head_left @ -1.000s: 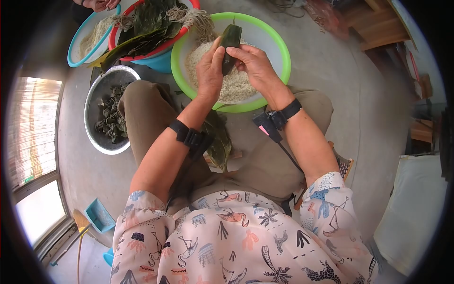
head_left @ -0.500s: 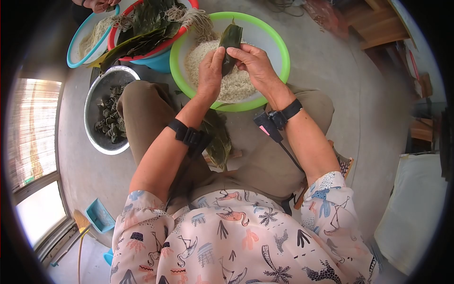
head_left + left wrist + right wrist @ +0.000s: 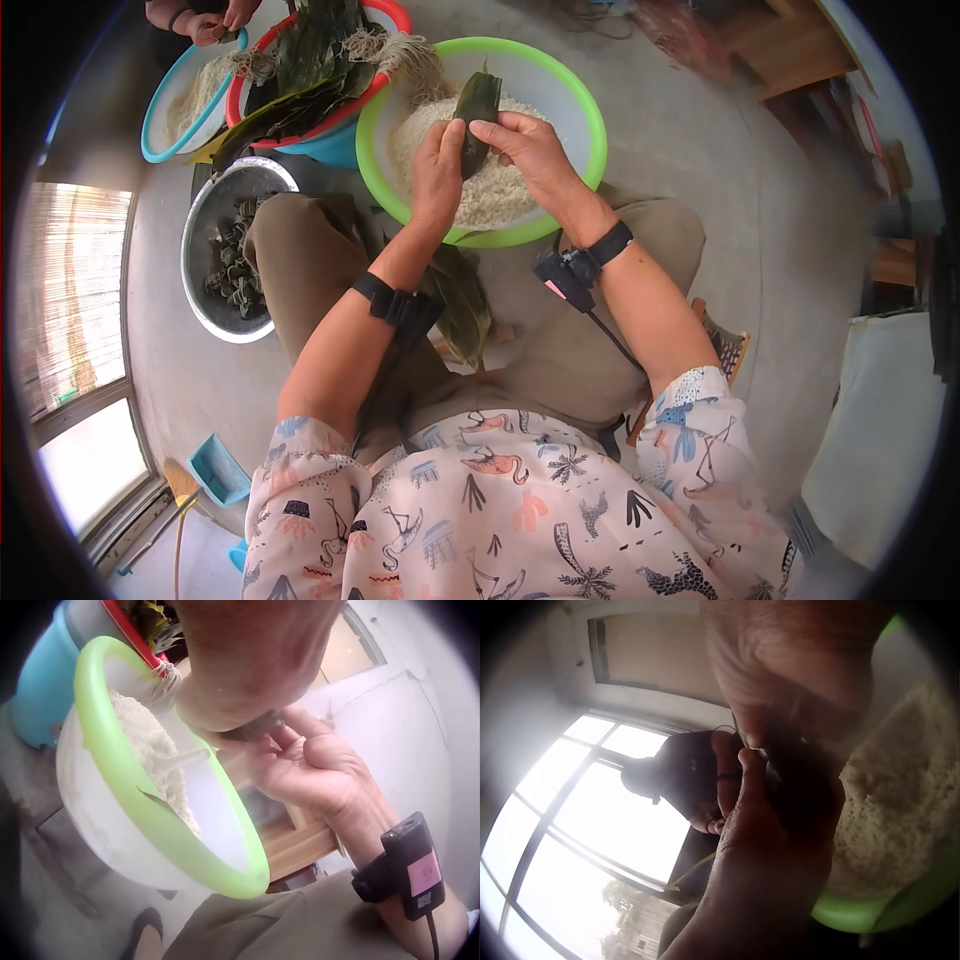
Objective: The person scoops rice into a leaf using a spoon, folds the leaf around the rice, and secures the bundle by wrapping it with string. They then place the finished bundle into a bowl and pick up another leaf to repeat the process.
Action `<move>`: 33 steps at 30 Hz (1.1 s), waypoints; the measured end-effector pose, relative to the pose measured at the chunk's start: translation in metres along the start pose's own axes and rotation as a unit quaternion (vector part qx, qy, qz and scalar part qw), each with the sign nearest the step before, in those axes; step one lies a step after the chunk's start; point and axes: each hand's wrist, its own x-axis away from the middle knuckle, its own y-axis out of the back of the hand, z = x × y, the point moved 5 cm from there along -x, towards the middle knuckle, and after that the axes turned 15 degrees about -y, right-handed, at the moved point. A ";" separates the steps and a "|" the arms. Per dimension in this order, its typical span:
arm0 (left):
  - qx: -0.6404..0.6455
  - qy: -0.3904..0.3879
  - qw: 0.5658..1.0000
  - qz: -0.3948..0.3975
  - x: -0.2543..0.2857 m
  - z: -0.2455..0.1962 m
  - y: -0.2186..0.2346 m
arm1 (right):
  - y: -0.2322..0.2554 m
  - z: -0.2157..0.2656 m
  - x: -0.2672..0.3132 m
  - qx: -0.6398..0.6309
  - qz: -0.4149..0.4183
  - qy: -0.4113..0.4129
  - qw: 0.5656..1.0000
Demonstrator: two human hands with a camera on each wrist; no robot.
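Observation:
In the head view a folded dark green leaf is held between both hands, over a green-rimmed basin of white rice. The left hand grips its left side, thumb up near the leaf's middle. From the right, the right hand pinches it with the thumb across its front. The left wrist view shows only a dark bit of the leaf between the hands; in the right wrist view the leaf is in shadow. Whether rice lies inside the leaf cannot be seen.
Left of the green-rimmed basin stand a red-rimmed basin with leaves and string, and a blue-rimmed basin near another person's hands. A metal bowl holds wrapped leaf bundles. More leaves lie between the legs.
The head view has shifted slightly, so the basins sit a little lower in it. Both hands keep hold of the leaf, with little change in grip. The other person's hands look farther into view.

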 end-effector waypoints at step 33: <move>0.201 0.235 0.942 0.133 0.002 -0.028 -0.001 | 0.011 0.046 0.014 0.488 -0.181 0.494 0.696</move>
